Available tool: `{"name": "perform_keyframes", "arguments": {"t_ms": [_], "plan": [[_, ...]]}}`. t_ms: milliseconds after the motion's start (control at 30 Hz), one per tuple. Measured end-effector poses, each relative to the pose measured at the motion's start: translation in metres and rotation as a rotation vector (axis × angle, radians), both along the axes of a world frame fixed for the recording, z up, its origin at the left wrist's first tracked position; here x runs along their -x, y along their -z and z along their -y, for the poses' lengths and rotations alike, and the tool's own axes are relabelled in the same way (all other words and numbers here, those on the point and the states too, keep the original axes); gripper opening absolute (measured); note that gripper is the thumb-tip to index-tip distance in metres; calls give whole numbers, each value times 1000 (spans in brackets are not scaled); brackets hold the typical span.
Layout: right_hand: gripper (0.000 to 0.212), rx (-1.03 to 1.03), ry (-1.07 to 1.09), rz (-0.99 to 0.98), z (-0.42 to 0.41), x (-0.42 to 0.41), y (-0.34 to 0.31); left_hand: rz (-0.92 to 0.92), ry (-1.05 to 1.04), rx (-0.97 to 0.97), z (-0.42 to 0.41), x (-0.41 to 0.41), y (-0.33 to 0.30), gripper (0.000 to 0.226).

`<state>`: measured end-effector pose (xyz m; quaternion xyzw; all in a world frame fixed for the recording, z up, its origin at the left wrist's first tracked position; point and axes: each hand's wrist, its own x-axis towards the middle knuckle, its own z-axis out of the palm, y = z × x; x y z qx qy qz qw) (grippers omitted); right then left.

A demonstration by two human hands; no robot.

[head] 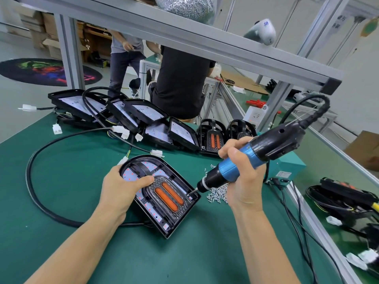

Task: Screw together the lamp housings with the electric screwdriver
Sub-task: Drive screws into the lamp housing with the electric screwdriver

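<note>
1. Head view: a lamp housing [162, 193] lies flat on the green mat [61, 181], near the front edge.
2. Left hand [123, 189] grips the housing's rounded end, thumb laid across its top face.
3. Right hand [240, 177] is wrapped round the blue barrel of the screwdriver [250, 154].
4. Its bit touches the housing's right corner.
5. Loose screws [218, 193] lie just right of the housing.
6. More housings [143, 117] stand in a row behind.
</note>
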<state>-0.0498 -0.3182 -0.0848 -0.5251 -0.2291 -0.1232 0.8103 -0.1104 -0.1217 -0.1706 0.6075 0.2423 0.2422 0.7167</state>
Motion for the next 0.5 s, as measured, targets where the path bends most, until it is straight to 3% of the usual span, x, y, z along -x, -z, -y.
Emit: {"name": "perform_keyframes", "arguments": {"t_ms": [500], "plan": [[30,48,-98,-42,2,2,0,-9,-33,65,-1,0,6,30]]}}
